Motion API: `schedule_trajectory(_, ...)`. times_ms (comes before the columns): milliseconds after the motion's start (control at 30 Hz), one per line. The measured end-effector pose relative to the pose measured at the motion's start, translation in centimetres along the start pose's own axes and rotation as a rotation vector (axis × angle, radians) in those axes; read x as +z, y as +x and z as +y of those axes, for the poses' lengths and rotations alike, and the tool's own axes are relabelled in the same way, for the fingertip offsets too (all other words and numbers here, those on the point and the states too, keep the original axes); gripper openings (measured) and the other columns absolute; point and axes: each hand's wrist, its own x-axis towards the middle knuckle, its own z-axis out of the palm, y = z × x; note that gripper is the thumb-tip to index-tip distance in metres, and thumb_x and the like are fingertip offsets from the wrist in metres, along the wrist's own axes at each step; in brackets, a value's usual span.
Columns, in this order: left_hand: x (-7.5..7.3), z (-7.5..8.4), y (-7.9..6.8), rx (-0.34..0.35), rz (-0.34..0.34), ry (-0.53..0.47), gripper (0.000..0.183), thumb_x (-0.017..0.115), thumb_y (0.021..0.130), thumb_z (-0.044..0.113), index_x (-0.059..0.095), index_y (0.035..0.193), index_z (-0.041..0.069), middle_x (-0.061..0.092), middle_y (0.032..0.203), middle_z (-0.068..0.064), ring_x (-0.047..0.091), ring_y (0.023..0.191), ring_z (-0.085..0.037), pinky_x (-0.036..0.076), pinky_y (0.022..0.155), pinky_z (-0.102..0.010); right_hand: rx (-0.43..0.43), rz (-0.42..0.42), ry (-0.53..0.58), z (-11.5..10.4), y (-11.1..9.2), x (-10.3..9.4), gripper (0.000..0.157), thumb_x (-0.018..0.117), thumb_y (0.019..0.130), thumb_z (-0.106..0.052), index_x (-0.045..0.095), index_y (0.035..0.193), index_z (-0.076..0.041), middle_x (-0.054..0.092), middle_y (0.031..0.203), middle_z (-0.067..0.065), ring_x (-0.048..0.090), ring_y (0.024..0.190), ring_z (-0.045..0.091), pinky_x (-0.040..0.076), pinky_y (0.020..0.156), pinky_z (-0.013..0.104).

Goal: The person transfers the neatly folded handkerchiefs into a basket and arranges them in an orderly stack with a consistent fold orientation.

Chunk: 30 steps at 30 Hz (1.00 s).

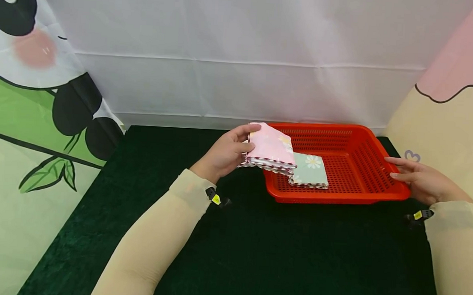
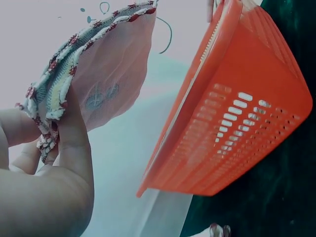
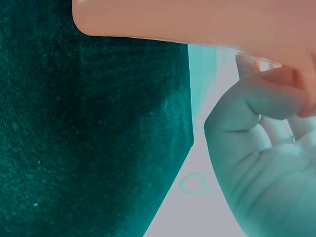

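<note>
Left hand [image 1: 229,152] pinches folded pink floral cloth [image 1: 270,145] edge-only, could unfold; right hand [image 1: 431,181] grips red plastic basket [image 1: 346,198], three o'clock

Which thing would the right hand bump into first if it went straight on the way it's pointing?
The red, rectangular, perforated plastic basket. The right hand points left at its right end, and the fingertips already seem to touch the rim, so it would probably meet it immediately.
</note>
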Motion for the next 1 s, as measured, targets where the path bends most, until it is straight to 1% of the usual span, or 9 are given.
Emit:
schedule_trajectory(100,0.7,-0.2,0.6,0.003,-0.001,-0.019,0.049,0.054,0.103,-0.004,0.054,0.148,0.014,0.047,0.150,-0.005,0.055,0.120,-0.027,0.057,0.092,-0.032,-0.006,-0.003,-0.004,0.0,0.0,-0.1,0.047,0.049,0.108,-0.004,0.063,0.139,-0.036,0.067,0.123,-0.013,0.065,0.107,0.013,0.060,0.086,0.035)
schedule_trajectory(267,2.1,-0.4,1.7,0.020,0.006,-0.064,0.048,0.053,0.103,-0.005,0.056,0.147,0.015,0.051,0.147,-0.005,0.057,0.118,-0.026,0.058,0.088,-0.030,-0.014,-0.019,0.023,0.0,-0.1,-0.2,0.046,0.048,0.108,-0.003,0.066,0.137,-0.035,0.066,0.124,-0.010,0.065,0.106,0.015,0.060,0.085,0.034)
schedule_trajectory(433,3.7,-0.4,2.8,0.021,0.032,-0.083,0.047,0.055,0.103,-0.003,0.058,0.145,0.018,0.053,0.145,-0.002,0.058,0.119,-0.026,0.057,0.091,-0.032,-0.011,-0.007,0.038,0.1,-0.1,-0.1,0.047,0.048,0.108,-0.003,0.066,0.137,-0.036,0.065,0.124,-0.011,0.065,0.106,0.014,0.060,0.085,0.034)
schedule_trajectory(700,5.6,-0.9,4.0,-0.016,0.056,-0.067,0.046,0.057,0.102,-0.002,0.061,0.142,0.021,0.057,0.141,-0.003,0.060,0.118,-0.026,0.056,0.095,-0.036,-0.009,-0.010,0.078,0.1,-0.1,-0.1,0.048,0.046,0.109,-0.001,0.069,0.134,-0.035,0.065,0.124,-0.007,0.066,0.105,0.016,0.060,0.084,0.035)
schedule_trajectory(833,6.3,-1.0,4.5,-0.027,0.059,-0.067,0.045,0.058,0.102,-0.002,0.061,0.140,0.021,0.058,0.137,-0.003,0.061,0.115,-0.025,0.056,0.095,-0.036,0.002,-0.009,0.046,-0.1,0.0,-0.1,0.047,0.047,0.108,-0.002,0.068,0.133,-0.037,0.066,0.123,-0.010,0.066,0.106,0.015,0.060,0.085,0.036)
schedule_trajectory(1000,7.2,-1.2,5.3,-0.038,0.056,-0.058,0.045,0.059,0.102,-0.002,0.063,0.140,0.021,0.060,0.133,-0.003,0.061,0.112,-0.023,0.057,0.093,-0.035,0.023,0.013,0.006,-0.1,0.1,-0.2,0.045,0.050,0.108,-0.005,0.066,0.133,-0.038,0.066,0.122,-0.014,0.065,0.106,0.012,0.060,0.086,0.037)
